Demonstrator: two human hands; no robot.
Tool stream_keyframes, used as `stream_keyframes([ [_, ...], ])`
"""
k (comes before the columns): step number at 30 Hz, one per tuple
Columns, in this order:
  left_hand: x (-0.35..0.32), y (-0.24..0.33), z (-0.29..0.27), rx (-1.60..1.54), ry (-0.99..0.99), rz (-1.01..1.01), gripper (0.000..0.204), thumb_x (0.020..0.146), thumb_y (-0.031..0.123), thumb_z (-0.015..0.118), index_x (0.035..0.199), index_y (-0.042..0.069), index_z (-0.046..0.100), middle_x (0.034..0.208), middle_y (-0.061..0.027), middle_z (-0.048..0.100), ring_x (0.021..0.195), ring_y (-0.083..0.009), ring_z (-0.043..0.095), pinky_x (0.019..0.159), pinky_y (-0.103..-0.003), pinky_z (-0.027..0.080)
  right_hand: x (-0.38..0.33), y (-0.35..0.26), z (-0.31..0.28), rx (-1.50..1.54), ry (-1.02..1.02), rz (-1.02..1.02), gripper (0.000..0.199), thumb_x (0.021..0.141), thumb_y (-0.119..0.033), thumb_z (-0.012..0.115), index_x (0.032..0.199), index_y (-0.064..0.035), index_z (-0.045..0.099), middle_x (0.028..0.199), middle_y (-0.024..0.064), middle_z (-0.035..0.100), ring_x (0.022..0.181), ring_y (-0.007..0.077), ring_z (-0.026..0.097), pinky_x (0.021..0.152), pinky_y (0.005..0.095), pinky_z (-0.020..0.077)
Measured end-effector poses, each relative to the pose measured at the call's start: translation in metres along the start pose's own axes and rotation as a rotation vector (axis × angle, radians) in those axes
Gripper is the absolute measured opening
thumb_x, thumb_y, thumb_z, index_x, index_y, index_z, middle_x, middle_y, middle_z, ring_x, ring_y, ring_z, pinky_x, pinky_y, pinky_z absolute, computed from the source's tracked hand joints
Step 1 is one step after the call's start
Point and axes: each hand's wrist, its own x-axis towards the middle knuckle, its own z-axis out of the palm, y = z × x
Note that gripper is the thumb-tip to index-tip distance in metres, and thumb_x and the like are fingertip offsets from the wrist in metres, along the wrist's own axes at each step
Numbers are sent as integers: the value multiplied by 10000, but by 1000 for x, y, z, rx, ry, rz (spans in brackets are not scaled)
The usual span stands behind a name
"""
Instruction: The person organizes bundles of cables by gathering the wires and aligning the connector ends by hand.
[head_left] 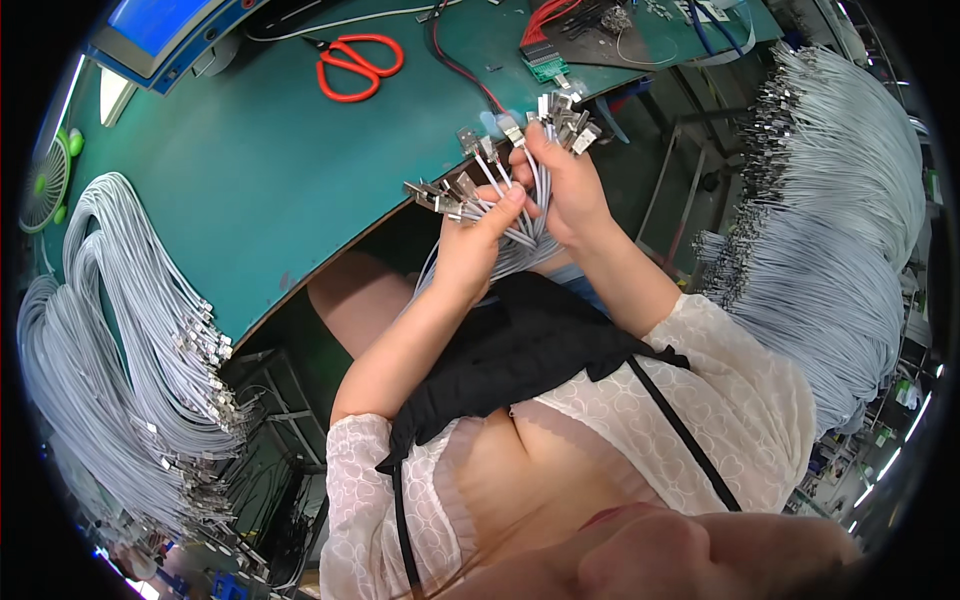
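Observation:
My left hand is closed around a bunch of grey-white cables, their bare metal connectors fanning out to the left past the thumb. My right hand grips more of these cables, with metal plugs sticking up above the fingers. Between the two hands one cable's metal plug points toward the end of a red-and-black lead; whether they touch I cannot tell. The cables hang down over my lap below the table edge.
Red-handled scissors lie on the green table. Behind are a green circuit board with red wires and a blue-framed screen. Large cable bundles hang at left and right. A small green fan stands far left.

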Motion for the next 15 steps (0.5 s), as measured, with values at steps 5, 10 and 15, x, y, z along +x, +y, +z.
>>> stream_keyframes([
  [5,6,7,3,-31,-49,-57,124,812,140,607,818,18,624,749,-62,617,702,-93,511,650,-237,400,2,-6,-3,-49,-100,94,138,812,-164,618,815,-33,578,728,58,592,526,67,522,362,184,348],
  [10,-1,-4,2,77,66,96,126,802,135,642,777,13,619,726,-28,610,691,-85,544,617,-239,431,-4,4,6,-65,29,-86,78,780,-80,628,815,-34,576,689,37,584,588,73,545,466,206,409],
  [15,-7,-2,1,96,-2,62,157,803,119,645,875,-16,609,774,-74,619,677,-119,578,646,-253,467,-5,2,-10,-88,18,-88,88,750,-59,631,814,-33,577,657,36,571,531,67,477,472,206,369],
])
